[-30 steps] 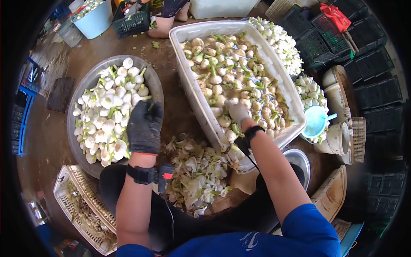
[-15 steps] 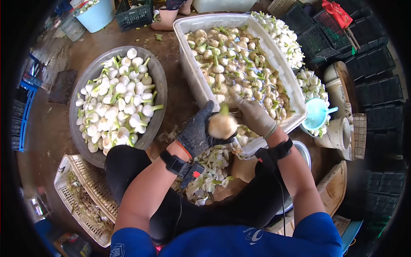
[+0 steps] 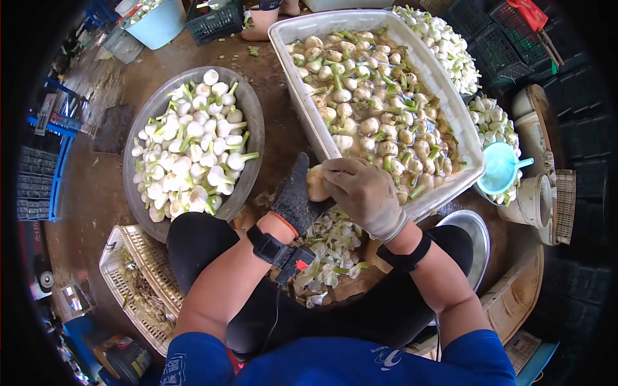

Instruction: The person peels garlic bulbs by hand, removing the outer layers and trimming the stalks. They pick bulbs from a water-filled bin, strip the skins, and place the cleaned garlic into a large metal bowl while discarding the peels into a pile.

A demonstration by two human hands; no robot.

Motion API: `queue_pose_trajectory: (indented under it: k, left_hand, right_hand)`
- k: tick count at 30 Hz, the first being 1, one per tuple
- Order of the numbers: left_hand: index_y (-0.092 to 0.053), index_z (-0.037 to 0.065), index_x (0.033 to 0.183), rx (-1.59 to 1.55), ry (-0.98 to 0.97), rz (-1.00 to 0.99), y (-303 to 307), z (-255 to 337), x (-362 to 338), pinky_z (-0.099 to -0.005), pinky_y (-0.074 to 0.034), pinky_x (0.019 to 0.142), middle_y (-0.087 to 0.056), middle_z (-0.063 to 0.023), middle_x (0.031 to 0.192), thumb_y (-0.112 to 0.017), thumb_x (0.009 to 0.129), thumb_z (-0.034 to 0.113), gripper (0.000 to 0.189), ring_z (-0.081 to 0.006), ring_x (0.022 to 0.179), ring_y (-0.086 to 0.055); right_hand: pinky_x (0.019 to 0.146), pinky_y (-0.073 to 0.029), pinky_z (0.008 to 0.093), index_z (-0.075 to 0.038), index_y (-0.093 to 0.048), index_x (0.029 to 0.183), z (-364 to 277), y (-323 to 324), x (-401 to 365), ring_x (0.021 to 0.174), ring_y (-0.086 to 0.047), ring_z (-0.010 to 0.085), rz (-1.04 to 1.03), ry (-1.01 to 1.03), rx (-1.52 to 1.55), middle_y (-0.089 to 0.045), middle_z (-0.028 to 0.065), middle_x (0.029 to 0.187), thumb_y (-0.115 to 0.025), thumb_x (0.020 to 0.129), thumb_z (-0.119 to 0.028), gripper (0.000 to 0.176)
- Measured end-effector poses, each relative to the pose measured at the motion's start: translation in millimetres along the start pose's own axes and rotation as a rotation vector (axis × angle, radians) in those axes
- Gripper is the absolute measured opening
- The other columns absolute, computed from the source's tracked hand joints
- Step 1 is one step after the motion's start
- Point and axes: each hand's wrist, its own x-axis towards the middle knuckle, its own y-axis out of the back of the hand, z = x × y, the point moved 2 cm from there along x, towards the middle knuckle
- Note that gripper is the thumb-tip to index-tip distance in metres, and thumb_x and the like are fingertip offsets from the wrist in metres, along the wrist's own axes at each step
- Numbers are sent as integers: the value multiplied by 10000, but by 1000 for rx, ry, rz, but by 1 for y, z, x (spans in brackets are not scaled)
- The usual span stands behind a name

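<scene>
My left hand (image 3: 294,195), in a dark grey glove, holds a brownish-white garlic bulb (image 3: 316,184) against its palm and fingers. My right hand (image 3: 368,198), in a pale glove, is closed over the bulb's right side, its fingers hiding part of it and the stem. Both hands are just in front of the near corner of a white tub (image 3: 311,128), where many garlic bulbs with green stems lie in murky water. Beneath the hands, loose garlic skins (image 3: 335,248) are heaped between my knees.
On the left, a round grey basin (image 3: 255,132) is piled with clean white bulbs. A cream plastic basket (image 3: 116,276) holds scraps. To the right are a turquoise dipper (image 3: 500,168), white buckets (image 3: 528,201) and a metal bowl (image 3: 477,235). Another person's foot (image 3: 262,24) shows behind the tub.
My right hand has come from over the tub's edge onto the garlic bulb and now covers part of it. The view has shifted slightly, so the surroundings sit farther right.
</scene>
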Motion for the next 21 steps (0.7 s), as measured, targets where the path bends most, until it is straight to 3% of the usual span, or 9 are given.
queue_pose_trajectory:
  k: [1, 2, 4, 7, 10, 14, 17, 20, 21]
  left_hand:
    - [-499, 47, 1303, 894, -135, 112, 0, 1, 3, -452, -420, 1039, -570, -132, 1263, -367, 996, 501, 563, -282, 1174, -544]
    - [-499, 47, 1303, 892, -134, 112, 1, 1, 2, -452, -420, 1039, -570, -132, 1263, -367, 996, 501, 563, -282, 1174, -544]
    - [-560, 51, 1243, -311, 302, 500, 9, 0, -7, -393, -503, 936, -628, -114, 1153, -392, 991, 510, 550, -245, 1045, -621]
    - [-614, 45, 1175, 399, 142, 508, -19, 13, -4, -329, -558, 781, -671, -80, 1013, -400, 985, 534, 567, -196, 897, -668]
    - [-633, 45, 1140, 500, 215, 543, -17, 24, -6, -294, -560, 683, -680, -57, 930, -402, 971, 576, 603, -149, 830, -672]
    - [-637, 52, 1127, 359, 317, 417, -37, 44, -15, -276, -547, 668, -679, -54, 912, -403, 963, 599, 617, -133, 809, -661]
    - [-645, 68, 1108, 106, 244, 401, -42, 50, -23, -252, -528, 696, -668, -44, 857, -392, 935, 657, 664, -121, 784, -652]
    - [-592, 16, 1141, 963, -266, 286, -39, 57, -34, -333, -533, 863, -654, -132, 1050, -613, 943, 278, 329, -195, 1025, -637]
    - [-583, 30, 1125, 1362, -105, 254, -44, 67, -34, -384, -544, 857, -638, -138, 1081, -693, 881, 172, 303, -243, 1019, -636]
  right_hand:
    - [684, -548, 345, -42, -700, 875, 1, -2, -1, 806, -675, 265, -3, -1, 0, -685, 73, 962, -705, 758, -63, 119]
    - [666, -543, 358, -48, -684, 847, 2, -7, -3, 777, -665, 264, -43, 4, -54, -677, 62, 941, -708, 748, -74, 105]
    - [647, -537, 371, -55, -668, 820, 5, -17, -5, 748, -655, 263, -81, 18, -106, -670, 51, 921, -710, 738, -85, 97]
    - [632, -524, 392, -52, -638, 777, 5, -22, -13, 713, -637, 287, 16, -57, -147, -655, 63, 880, -709, 726, -74, 90]
    - [635, -520, 362, -38, -636, 770, 15, -17, -9, 705, -642, 283, -66, -221, -11, -668, 85, 874, -672, 747, -56, 47]
    - [661, -508, 358, -57, -664, 756, 58, 27, 2, 708, -648, 259, 228, -506, 130, -663, 135, 778, -598, 789, -59, 74]
    - [679, -525, 306, -57, -687, 817, 78, 57, 4, 755, -671, 194, 367, -612, 76, -713, 89, 942, -652, 783, -3, 73]
    - [780, -549, 334, -86, -722, 962, 37, 32, -7, 878, -686, 256, 153, -169, 201, -699, 97, 1005, -730, 765, -33, 204]
    - [771, -552, 334, -69, -716, 982, 19, 20, -8, 877, -686, 262, 136, -156, 263, -690, 102, 1047, -739, 770, -53, 214]
